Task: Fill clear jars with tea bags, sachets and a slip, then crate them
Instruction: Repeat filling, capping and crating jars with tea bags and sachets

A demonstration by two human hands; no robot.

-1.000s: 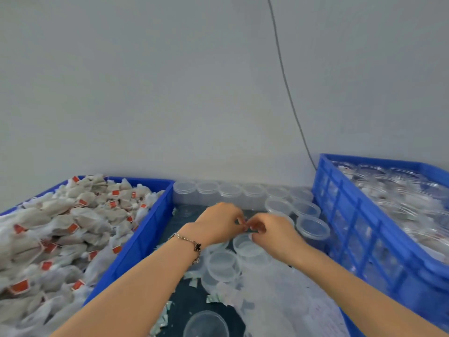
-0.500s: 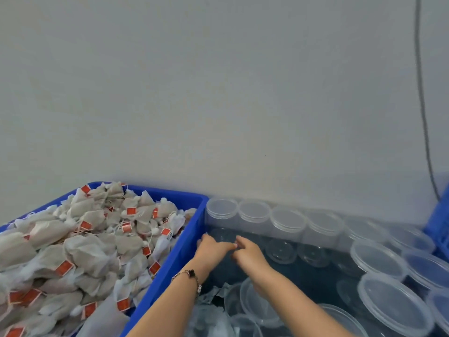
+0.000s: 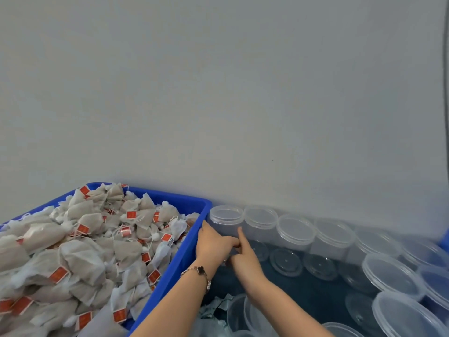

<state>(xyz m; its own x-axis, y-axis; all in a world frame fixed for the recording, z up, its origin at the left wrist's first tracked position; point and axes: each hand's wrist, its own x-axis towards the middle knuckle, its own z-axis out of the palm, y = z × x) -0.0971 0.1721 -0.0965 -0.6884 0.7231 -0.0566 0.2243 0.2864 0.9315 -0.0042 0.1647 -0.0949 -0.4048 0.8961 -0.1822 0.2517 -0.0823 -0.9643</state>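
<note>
**Reaching for the far-left jar in the row against the wall**

Looking down through the head camera, I see both hands meeting at the leftmost clear jar (image 3: 226, 221), which stands upright at the far left end of a row of lidded jars (image 3: 295, 231) lined along the grey wall (image 3: 218, 93). My left hand (image 3: 213, 242) lies against the jar's left side, thumb pointing up along its wall and the other fingers curled in toward the base. My right hand (image 3: 244, 254) comes in just beside it, forefinger stretched up against the front of the same jar, the remaining fingers folded. The two hands touch each other at the knuckles. Whether either one truly grips the jar or only rests on it, I cannot tell; something small may sit between the fingers, but it is too hidden to say.

A bracelet (image 3: 201, 272) with a dark clover charm circles the left wrist.

To the left, touching the left forearm, a blue crate (image 3: 184, 254) is heaped with pale tea bags (image 3: 85, 251) carrying red tags. On the dark worktop (image 3: 303, 295), nearer than the row, more clear jars and lids stand, and larger lidded tubs (image 3: 391, 276) crowd the right side. Torn scraps of wrapping (image 3: 216, 310) lie near the bottom edge between my forearms.
</note>
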